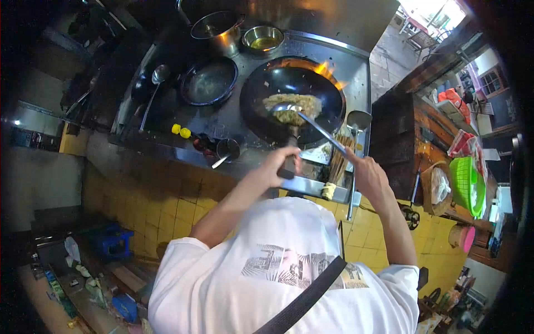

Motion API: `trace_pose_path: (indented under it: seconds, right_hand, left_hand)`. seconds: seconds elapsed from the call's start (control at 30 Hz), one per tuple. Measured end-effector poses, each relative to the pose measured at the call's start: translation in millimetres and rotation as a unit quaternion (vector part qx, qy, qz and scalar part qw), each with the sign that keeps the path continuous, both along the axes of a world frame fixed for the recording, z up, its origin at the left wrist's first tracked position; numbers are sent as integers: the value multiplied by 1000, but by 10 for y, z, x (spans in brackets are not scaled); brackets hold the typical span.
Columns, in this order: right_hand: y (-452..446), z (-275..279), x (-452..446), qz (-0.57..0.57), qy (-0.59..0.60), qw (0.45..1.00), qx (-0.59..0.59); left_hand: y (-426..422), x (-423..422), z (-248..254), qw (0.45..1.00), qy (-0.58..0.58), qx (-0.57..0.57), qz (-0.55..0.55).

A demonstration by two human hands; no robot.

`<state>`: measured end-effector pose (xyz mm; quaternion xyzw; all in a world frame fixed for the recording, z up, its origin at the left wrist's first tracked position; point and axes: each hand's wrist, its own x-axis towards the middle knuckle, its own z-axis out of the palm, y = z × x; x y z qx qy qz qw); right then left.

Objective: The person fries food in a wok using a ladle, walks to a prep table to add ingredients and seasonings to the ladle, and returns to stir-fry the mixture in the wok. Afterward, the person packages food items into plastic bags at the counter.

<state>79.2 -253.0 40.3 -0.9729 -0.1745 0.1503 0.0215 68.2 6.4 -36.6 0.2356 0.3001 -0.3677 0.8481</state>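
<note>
A black wok [256,106] sits on the stove with a pale mass of fried food [311,104], perhaps rice or noodles, in it. My left hand [280,166] is closed around the wok's handle at the near side, slightly blurred. In my right hand [371,175] is the long handle of a metal ladle [286,107], whose bowl rests on the food. Orange flames [324,69] rise at the wok's far right rim. Just left of my right hand lies a bamboo wok brush [337,164], and a metal turner [359,121] lies beyond it.
Behind the wok stand a metal bowl of yellowish liquid [263,40] and a deep pot [225,42]. To its left are a dark pan [209,82], another ladle [159,75], yellow-capped bottles [181,132] and a dark cup [228,147]. A green basket [464,175] sits on the right-hand wooden table.
</note>
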Motion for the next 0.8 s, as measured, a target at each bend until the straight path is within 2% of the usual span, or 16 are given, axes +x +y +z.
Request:
trace_pose_path:
  seconds: [0.07, 0.1, 0.13, 0.17, 0.2, 0.23, 0.27, 0.3, 0.33, 0.37, 0.43, 0.5, 0.57, 0.67, 0.7, 0.8]
  right_hand:
    - [81, -52, 60, -61, -28, 997, -27]
    - [63, -90, 160, -76, -40, 995, -42]
    - [-5, 6, 237, -88, -46, 995, -6]
    - [-103, 158, 207, -93, -41, 994, 26]
    - [-162, 334, 196, -98, -39, 993, 61]
    - [-170, 534, 156, -168, 1, 978, 123]
    - [-175, 508, 118, -179, -6, 974, 138]
    - [-166, 463, 78, -189, -11, 970, 153]
    - [-142, 418, 77, -198, -23, 965, 171]
    - [-49, 179, 101, -213, -42, 961, 171]
    - [213, -385, 223, -162, -87, 973, 140]
    - [354, -991, 337, -138, -74, 984, 88]
    - [412, -1136, 423, -128, -48, 989, 46]
    - [57, -808, 515, -121, -14, 979, 161]
    - [-79, -880, 480, -103, -56, 973, 200]
    - [95, -908, 302, -230, -35, 957, 175]
  left_hand:
    - [-13, -215, -71, 967, -198, 156, -41]
    - [-59, -427, -21, 921, -339, 181, -52]
    - [-86, -503, 243, 972, -206, 86, -78]
    - [-113, -583, 507, 995, -50, 9, -88]
    - [-140, -604, 694, 995, 22, 23, -89]
    - [-100, -498, 628, 997, 14, 10, -77]
    - [-53, -442, 483, 998, 16, -5, -62]
    - [-23, -334, 319, 996, -57, 49, -57]
    - [-42, -228, -211, 995, -61, 78, -1]
    - [-31, -134, -620, 990, -106, 94, 24]
    - [40, 139, -1157, 983, -143, 116, -1]
    - [80, 218, -1263, 977, -160, 140, -20]
    - [40, 262, -1224, 971, -167, 167, -21]
    - [29, 177, -1182, 952, -182, 245, -7]
    - [57, 126, -1355, 942, -204, 267, -10]
    - [115, -4, -1421, 936, -235, 262, -5]
